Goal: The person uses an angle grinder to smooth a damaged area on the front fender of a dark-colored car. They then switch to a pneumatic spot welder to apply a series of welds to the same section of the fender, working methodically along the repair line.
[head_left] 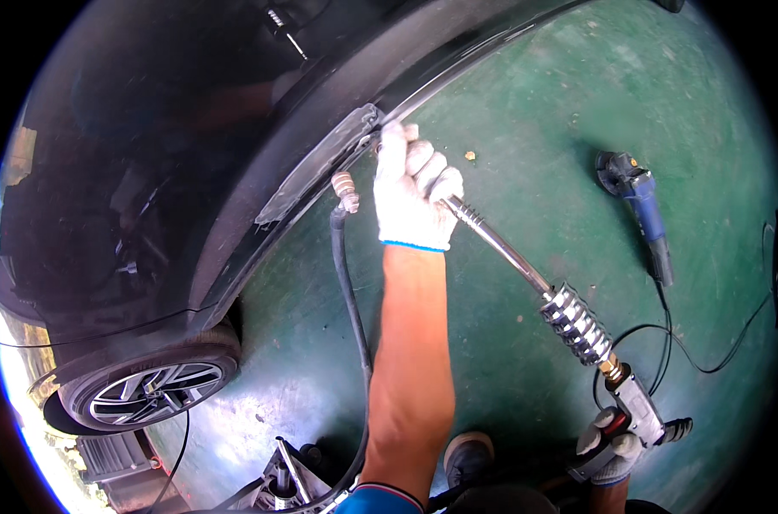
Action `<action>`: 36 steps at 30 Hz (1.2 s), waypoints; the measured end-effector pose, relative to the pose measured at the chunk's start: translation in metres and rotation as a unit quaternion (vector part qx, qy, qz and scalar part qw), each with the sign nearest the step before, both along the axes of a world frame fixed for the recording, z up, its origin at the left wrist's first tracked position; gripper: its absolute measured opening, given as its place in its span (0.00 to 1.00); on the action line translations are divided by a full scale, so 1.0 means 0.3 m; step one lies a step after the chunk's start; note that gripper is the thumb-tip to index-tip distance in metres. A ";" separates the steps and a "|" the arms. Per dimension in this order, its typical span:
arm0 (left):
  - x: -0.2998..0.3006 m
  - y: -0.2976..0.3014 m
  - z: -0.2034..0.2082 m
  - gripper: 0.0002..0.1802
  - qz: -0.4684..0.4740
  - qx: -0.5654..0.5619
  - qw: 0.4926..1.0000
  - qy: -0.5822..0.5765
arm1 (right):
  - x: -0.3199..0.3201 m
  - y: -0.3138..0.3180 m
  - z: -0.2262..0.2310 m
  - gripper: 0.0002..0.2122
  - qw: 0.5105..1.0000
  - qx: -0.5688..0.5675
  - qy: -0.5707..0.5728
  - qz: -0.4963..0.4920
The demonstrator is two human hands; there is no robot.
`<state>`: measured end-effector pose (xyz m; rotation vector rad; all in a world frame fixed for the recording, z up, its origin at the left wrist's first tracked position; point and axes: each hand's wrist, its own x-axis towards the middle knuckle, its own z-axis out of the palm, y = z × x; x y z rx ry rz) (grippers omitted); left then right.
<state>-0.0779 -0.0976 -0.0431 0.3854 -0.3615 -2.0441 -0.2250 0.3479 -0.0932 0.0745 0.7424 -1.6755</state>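
My left hand [416, 188], in a white glove, is closed round the front end of a slide hammer's metal rod [502, 244]. Its fingers are up against the lower edge of a dark car's sill, beside a bare, scraped grey patch [316, 171]. What the rod's tip touches is hidden by the hand. A ridged chrome weight [576, 325] sits on the rod towards its rear end. Down at the lower right, my gloved right hand [613, 450] is wrapped around the slide hammer's pistol grip. A thick grey cable [344, 265] with a copper-coloured end [344, 190] runs beside my left forearm, its end close to the sill.
A blue angle grinder [644, 210] lies on the green floor [535, 171] at the right, its black cord looping near the slide hammer. The car's wheel [153, 390] stands at the lower left. A metal jack-like frame [282, 480] is by my shoe [469, 454].
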 end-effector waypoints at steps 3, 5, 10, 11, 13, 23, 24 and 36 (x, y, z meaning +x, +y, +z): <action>-0.106 0.055 0.130 0.13 0.214 0.138 0.879 -0.404 | -0.007 0.014 0.018 0.21 0.996 0.000 -0.091 -0.001; -0.121 0.061 0.120 0.16 0.161 0.097 0.931 -0.313 | -0.041 0.007 0.024 0.21 0.994 -0.022 -0.104 0.018; 0.028 0.011 -0.026 0.10 -0.048 -0.016 0.979 0.198 | -0.006 -0.022 0.015 0.22 0.996 -0.013 0.082 0.032; 0.007 0.022 -0.045 0.08 -0.043 -0.016 0.968 0.246 | -0.008 -0.003 0.012 0.22 0.999 0.002 0.050 0.012; 0.003 0.063 -0.042 0.06 0.030 0.052 0.998 0.019 | -0.010 0.037 0.006 0.22 0.999 0.027 -0.018 -0.028; -0.026 0.059 0.059 0.13 0.151 0.028 0.954 -0.257 | -0.013 -0.012 -0.005 0.21 0.999 -0.008 -0.030 -0.008; -0.026 0.058 0.050 0.13 0.148 0.029 0.953 -0.263 | -0.015 -0.007 -0.010 0.21 0.999 -0.008 -0.035 -0.009; -0.025 0.056 0.043 0.12 0.148 0.028 0.952 -0.267 | -0.027 -0.007 -0.020 0.20 1.000 -0.013 -0.007 0.010</action>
